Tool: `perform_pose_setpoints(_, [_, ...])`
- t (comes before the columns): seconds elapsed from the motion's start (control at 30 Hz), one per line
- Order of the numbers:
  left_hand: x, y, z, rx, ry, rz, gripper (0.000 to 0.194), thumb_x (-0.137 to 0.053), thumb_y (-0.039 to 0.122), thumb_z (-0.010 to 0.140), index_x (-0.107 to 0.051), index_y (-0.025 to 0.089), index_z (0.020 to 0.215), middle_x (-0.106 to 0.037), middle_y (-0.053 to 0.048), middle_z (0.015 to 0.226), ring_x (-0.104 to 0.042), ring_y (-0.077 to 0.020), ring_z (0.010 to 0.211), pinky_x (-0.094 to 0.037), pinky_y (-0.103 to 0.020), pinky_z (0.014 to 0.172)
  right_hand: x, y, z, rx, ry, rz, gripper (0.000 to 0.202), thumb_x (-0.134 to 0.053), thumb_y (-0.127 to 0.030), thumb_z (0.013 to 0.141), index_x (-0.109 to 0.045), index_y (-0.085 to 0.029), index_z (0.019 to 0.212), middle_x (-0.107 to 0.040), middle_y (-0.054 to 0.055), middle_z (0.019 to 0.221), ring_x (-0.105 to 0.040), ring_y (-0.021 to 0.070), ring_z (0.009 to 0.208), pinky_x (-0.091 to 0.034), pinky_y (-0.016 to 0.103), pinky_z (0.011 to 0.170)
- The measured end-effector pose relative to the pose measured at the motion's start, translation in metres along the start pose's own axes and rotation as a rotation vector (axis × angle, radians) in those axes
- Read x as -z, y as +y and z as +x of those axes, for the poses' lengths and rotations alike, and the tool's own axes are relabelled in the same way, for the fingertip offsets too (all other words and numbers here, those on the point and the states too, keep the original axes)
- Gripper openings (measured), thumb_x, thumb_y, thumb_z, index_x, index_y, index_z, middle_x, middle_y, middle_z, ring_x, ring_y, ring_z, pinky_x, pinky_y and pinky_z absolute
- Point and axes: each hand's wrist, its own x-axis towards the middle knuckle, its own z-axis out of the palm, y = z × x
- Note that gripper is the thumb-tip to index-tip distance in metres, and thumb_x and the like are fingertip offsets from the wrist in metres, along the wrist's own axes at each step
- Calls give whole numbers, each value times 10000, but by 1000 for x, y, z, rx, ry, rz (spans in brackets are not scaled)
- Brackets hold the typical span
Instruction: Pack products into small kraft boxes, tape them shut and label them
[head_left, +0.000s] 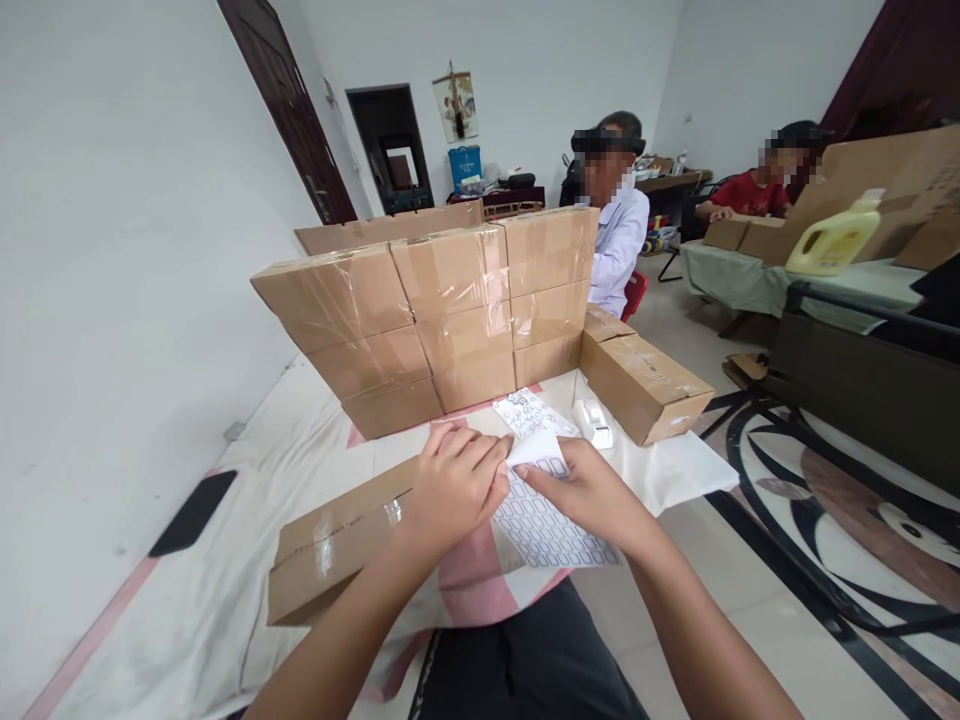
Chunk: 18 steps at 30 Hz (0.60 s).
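Both hands hold a white sheet [551, 525] printed with rows of small outlined rectangles. My left hand [461, 475] has its fingers curled and closed at the sheet's top left corner. My right hand [589, 485] pinches the upper right part between thumb and fingers, where the top edge bends over. Just beyond the sheet lies another patterned sheet [525, 410] on the cloth, beside a white tape dispenser [594, 424]. A long cardboard box [337, 545] sits at the left, partly behind my left hand and forearm.
A wall of stacked, taped cardboard boxes [457, 310] stands across the table [300, 430]. Another long box [645, 385] is at its right, and a black phone [193, 513] lies far left. Two people [619, 240] sit beyond, one near a yellow jug [836, 240].
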Motion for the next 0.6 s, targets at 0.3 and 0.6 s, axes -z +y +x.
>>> perform_pose_setpoints(0.3, [-11, -11, -6, 154, 42, -55, 327, -418, 171, 1008, -697, 168, 1178, -785, -63, 1021, -669, -220, 936, -432, -410, 912, 5, 29, 4, -133, -79, 144, 249, -649, -412, 910, -741, -183, 939, -758, 36, 933, -677, 236, 889, -501, 305, 753])
perform_pose_setpoints(0.6, [-1, -22, -73, 248, 201, -151, 177, -520, 97, 981, -642, 222, 1015, -753, -16, 869, -661, -173, 773, -451, -344, 774, -29, 120, 89, -257, -64, -173, 124, -677, -267, 851, -643, -150, 824, -707, 63, 877, -647, 215, 846, -473, 312, 774])
